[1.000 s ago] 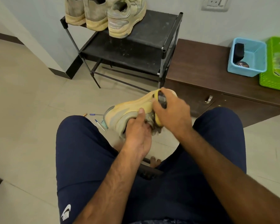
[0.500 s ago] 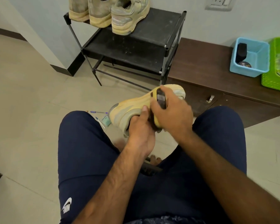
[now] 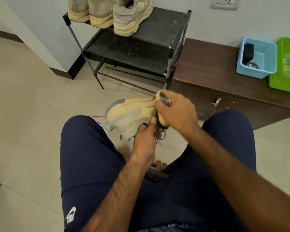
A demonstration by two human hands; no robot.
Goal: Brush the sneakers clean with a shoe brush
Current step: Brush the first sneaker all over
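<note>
Looking past my knees, I see the black shoe rack (image 3: 157, 19) with other sneakers (image 3: 129, 19) on top, so rushing is my first worry. The yellow sneaker (image 3: 129, 114) hangs over the floor between my legs. My left hand (image 3: 144, 144) grips it only at the collar, and a hard stroke could twist it free. My right hand (image 3: 176, 113) is wrapped round the brush (image 3: 163, 99), which is blurred and pressed on the upper. The loose lace (image 3: 160, 137) could snag the bristles.
</note>
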